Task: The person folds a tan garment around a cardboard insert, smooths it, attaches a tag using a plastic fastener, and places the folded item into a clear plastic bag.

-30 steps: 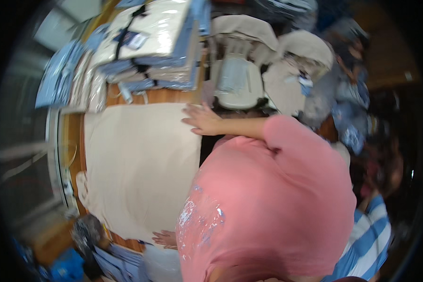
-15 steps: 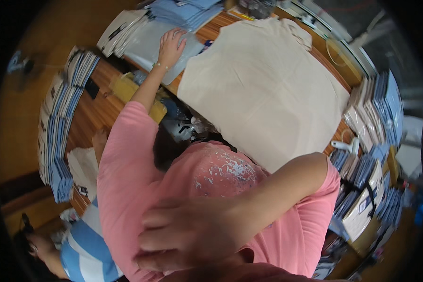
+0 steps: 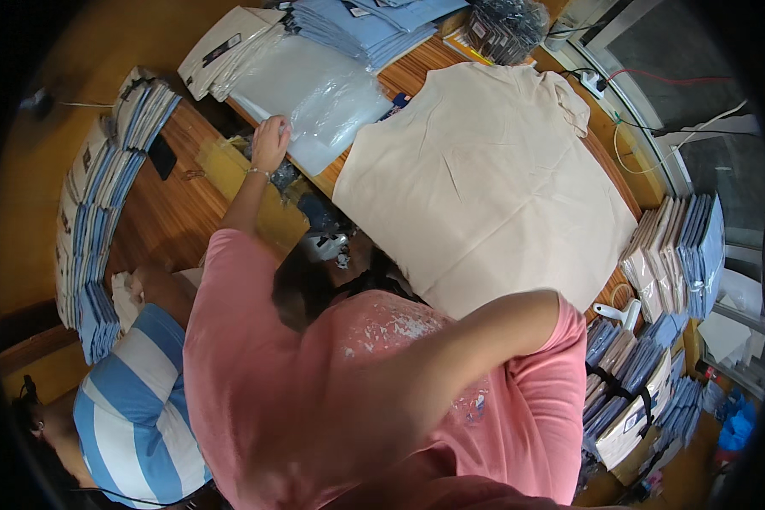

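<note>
The left hand (image 3: 270, 144) is resting at the edge of the clear bags (image 3: 314, 92), fingers bunching (from here, I cannot tell whether pinching); the right hand (image 3: 319, 433) is blurring unreadably. The bags, lying on the surface (image 3: 415, 61) beside cream cloth (image 3: 484, 178), are looking light, slippery, best gripped edgewise.
</note>
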The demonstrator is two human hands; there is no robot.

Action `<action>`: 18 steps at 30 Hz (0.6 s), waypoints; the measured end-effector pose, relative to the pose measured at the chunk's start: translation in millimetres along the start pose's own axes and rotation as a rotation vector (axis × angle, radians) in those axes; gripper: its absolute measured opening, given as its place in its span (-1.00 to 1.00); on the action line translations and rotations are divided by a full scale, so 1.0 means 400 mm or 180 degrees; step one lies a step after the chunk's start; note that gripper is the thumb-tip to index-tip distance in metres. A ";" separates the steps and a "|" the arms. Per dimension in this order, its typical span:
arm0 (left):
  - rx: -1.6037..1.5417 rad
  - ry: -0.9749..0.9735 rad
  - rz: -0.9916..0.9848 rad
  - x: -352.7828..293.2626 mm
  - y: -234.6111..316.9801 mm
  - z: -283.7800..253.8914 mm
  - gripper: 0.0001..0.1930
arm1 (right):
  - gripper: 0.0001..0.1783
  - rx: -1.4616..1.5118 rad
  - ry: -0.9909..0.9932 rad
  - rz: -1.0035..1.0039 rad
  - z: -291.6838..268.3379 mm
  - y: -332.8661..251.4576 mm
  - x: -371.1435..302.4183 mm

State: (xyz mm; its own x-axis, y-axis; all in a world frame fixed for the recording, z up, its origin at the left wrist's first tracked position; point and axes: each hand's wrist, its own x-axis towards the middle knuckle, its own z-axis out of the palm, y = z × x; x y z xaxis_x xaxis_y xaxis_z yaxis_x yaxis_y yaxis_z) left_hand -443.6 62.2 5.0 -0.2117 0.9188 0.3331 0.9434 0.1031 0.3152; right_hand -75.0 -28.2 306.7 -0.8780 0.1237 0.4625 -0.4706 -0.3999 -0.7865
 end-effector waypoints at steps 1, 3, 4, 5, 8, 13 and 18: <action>-0.0055 0.0000 0.0197 0.022 0.018 0.030 -0.77 | -0.75 -0.0157 0.0380 0.0194 -0.056 0.013 -0.029; 0.0005 -0.0010 0.0409 -0.007 0.007 0.051 -0.75 | -0.66 -0.0252 0.1219 0.0421 -0.177 0.078 -0.122; -0.0158 0.0014 0.0478 -0.005 0.013 0.060 -0.73 | -0.67 -0.0310 0.1756 0.0867 -0.215 0.099 -0.194; -0.0337 0.0032 0.0600 0.000 0.022 0.069 -0.70 | -0.68 -0.0849 0.2192 0.1010 -0.236 0.139 -0.274; -0.0593 0.0067 0.0482 -0.013 -0.034 0.082 -0.60 | -0.71 -0.1479 0.3340 0.1639 -0.228 0.255 -0.466; 0.0000 -0.0521 0.0115 0.045 -0.091 0.102 -0.59 | -0.75 -0.1212 0.4728 0.1267 -0.146 0.367 -0.618; 0.0490 -0.0909 0.0821 0.064 -0.023 -0.005 -0.68 | -0.72 -0.1910 0.5183 0.1155 -0.093 0.392 -0.680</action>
State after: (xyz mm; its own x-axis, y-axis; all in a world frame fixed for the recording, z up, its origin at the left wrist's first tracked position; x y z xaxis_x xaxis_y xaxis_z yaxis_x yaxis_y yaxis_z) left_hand -458.1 84.1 12.4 0.0954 0.9885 0.1170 0.9880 -0.1083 0.1098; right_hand 86.7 -90.7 42.6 0.0506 0.9540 -0.2955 0.1123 -0.2994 -0.9475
